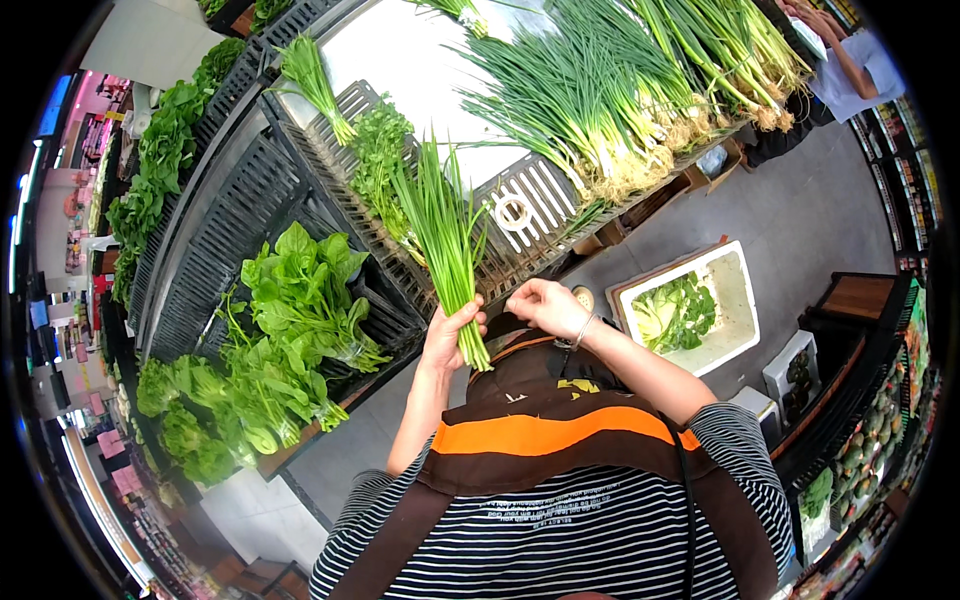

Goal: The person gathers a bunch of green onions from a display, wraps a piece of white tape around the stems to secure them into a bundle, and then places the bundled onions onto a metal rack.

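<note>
My left hand [452, 335] is closed round the lower stalks of a bunch of garlic chives [447, 235], whose long green blades point up and away over the display corner. Just right of it, apart from the bunch, my right hand [548, 308] has its fingers pinched together; whether something small is between them I cannot make out. A leafy bunch of coriander [385, 165] lies on the rack behind the chives. Farther back rests another small bunch of chives [312, 85]. On the slatted rack sits a pale ring [513, 212], like a roll of tape.
Spring onions [610, 120] with roots are heaped at the far right of the display. Leafy greens [300, 300] fill the black rack on the left. A white foam box [735, 310] with leaves stands on the floor at right. Another person [860, 75] is at the far right.
</note>
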{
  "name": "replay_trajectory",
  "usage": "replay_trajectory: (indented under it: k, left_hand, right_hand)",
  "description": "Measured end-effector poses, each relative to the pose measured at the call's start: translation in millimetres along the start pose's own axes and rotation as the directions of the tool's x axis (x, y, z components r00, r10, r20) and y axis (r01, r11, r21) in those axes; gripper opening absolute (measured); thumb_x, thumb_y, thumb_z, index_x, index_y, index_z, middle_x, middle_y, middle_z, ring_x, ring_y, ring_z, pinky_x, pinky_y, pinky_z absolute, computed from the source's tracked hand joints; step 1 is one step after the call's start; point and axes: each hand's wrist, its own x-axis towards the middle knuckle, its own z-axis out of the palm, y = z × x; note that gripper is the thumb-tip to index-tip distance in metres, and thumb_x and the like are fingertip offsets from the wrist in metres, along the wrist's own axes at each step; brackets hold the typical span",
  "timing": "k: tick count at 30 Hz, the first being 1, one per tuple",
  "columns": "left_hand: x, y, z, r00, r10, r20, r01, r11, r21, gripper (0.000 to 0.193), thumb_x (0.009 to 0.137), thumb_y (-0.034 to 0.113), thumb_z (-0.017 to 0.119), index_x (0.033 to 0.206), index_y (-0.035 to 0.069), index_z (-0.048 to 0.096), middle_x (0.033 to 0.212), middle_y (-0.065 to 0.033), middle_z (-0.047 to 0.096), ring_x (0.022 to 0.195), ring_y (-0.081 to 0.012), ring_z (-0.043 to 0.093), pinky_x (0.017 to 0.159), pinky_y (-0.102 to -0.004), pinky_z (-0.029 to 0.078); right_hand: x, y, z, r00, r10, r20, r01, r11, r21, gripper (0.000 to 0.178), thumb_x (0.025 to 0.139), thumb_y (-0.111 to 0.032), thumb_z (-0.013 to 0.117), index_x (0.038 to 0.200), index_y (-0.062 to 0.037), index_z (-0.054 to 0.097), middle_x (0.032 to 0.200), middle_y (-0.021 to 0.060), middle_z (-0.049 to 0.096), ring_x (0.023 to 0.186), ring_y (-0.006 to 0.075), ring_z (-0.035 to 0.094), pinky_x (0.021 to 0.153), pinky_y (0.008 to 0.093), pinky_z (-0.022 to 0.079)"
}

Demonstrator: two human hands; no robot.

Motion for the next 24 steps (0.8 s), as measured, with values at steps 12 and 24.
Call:
replay_trajectory:
  k: [12, 24]
  left_hand:
    - [-64, 21, 3, 0.982, -0.143, 0.122, 0.123, 0.980, 0.156, 0.032, 0.082, 0.010, 0.070, 0.106, 0.001, 0.052, 0.087, -0.0060, 0.058, 0.064, -0.0122, 0.055, 0.056, -0.0244, 0.048]
    - [-101, 30, -22, 0.959, -0.231, 0.166, 0.166, 0.929, 0.330, 0.033, 0.079, 0.010, 0.072, 0.106, 0.001, 0.056, 0.090, -0.0089, 0.062, 0.067, -0.0145, 0.058, 0.060, -0.0262, 0.047]
  right_hand:
    - [70, -41, 50, 0.851, -0.293, 0.436, -0.322, 0.364, 0.874, 0.041, 0.087, -0.014, 0.063, 0.125, -0.0040, 0.052, 0.117, 0.0105, 0.061, 0.108, 0.0227, 0.059, 0.094, 0.0402, 0.047]
    - [49, -64, -3, 0.842, -0.493, 0.221, -0.108, 0.248, 0.963, 0.053, 0.082, 0.006, 0.056, 0.133, 0.0002, 0.043, 0.128, 0.0130, 0.054, 0.116, 0.0256, 0.055, 0.103, 0.0404, 0.041]
